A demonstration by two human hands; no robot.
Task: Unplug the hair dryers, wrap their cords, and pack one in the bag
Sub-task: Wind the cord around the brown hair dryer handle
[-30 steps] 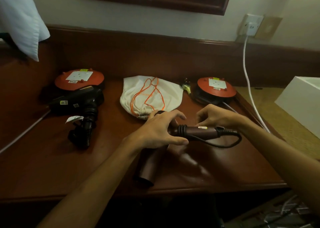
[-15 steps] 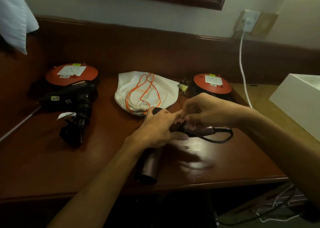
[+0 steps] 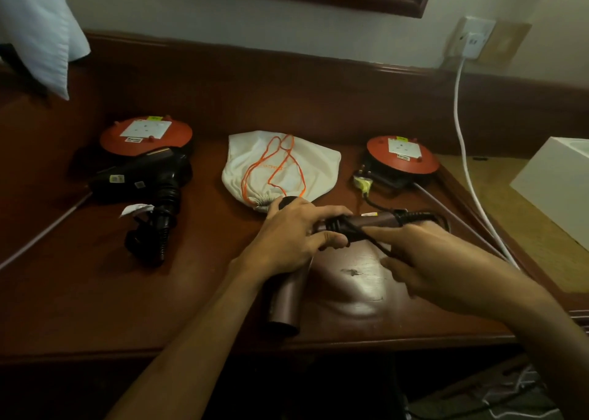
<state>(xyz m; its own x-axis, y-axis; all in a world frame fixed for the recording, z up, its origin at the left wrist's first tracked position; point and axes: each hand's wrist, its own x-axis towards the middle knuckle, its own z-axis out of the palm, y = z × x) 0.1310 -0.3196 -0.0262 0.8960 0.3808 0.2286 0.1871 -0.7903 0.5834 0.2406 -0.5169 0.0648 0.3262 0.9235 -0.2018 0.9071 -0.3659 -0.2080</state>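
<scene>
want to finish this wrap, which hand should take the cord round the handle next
Right. The right hand already pinches the loose cord beside the handle, while the left hand grips the brown hair dryer at its body, steadying it on the table.

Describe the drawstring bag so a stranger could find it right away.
On the dark wooden desk, look midway between the two round red cord reels. The bag lies flat there, the only pale cloth item, with orange drawstrings looped across it.

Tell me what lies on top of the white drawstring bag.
Only its own orange drawstring lies looped across the white bag. The bag's gathered mouth is partly hidden behind the left hand. Whatever is inside cannot be seen.
</scene>
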